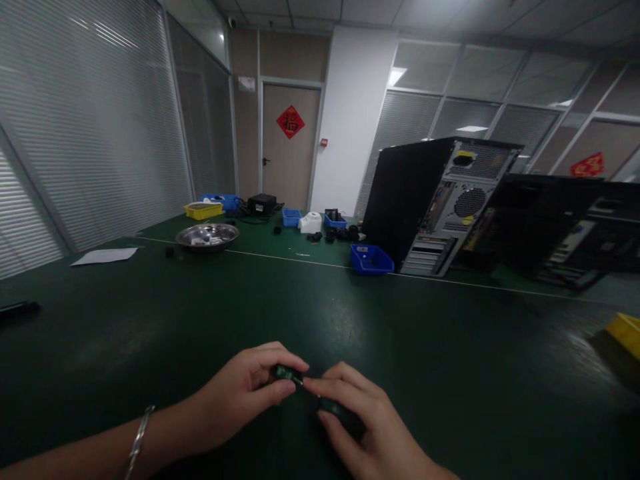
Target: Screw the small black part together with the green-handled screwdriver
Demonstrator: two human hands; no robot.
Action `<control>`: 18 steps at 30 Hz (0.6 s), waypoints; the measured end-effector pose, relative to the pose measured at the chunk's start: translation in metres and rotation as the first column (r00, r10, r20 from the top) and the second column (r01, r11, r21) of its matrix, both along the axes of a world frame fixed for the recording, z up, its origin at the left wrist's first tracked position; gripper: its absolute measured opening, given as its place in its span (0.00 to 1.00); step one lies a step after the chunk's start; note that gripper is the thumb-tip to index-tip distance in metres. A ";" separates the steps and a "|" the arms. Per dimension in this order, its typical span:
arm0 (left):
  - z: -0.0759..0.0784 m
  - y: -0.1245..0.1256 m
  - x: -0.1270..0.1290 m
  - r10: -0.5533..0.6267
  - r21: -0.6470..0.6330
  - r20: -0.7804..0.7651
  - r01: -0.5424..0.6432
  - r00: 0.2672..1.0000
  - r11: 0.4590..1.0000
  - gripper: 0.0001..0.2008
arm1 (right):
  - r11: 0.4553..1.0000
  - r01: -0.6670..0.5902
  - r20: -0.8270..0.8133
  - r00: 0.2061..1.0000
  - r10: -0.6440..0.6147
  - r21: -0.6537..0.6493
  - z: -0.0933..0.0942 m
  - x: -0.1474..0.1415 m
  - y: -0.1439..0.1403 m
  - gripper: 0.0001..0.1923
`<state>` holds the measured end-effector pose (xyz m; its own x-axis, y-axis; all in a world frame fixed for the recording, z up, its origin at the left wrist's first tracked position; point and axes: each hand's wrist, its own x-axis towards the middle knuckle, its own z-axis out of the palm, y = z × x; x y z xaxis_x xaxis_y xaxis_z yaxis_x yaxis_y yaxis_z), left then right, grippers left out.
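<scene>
My left hand [245, 387] is closed around a small green circuit board [286, 372], pinched between thumb and fingers, with a bracelet on that wrist. My right hand [365, 420] grips the thick black handle of a screwdriver [343, 417], its forefinger stretched along the thin metal shaft. The shaft points left and its tip meets or nearly meets the board's right end; I cannot tell whether they touch. Both hands are just above the green table [240, 307], near its front. Fingers cover part of the board and of the tool.
A blue bin [371, 260] stands beside a black computer tower [410, 200] at the back right. Further left are a metal bowl [207, 235] with small parts, white paper [104, 257] and a yellow tray [203, 211]. Another yellow bin [625, 333] is at the right edge.
</scene>
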<state>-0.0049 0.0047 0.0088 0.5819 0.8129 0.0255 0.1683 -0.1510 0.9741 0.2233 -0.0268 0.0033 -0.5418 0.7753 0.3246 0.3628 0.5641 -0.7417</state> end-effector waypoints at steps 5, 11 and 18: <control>-0.010 0.004 0.000 0.077 -0.091 0.021 -0.075 0.997 0.993 0.11 | 1.000 0.004 -0.001 1.000 -0.004 0.026 -0.003 0.001 0.001 0.20; -0.008 0.004 0.000 0.051 -0.084 0.114 -0.042 0.992 0.996 0.11 | 0.999 0.021 -0.006 1.000 -0.021 0.027 -0.001 -0.001 -0.001 0.21; -0.004 0.005 0.000 0.054 -0.221 0.130 -0.024 0.990 0.975 0.13 | 1.000 0.017 -0.042 0.999 -0.016 0.018 0.001 -0.001 -0.002 0.21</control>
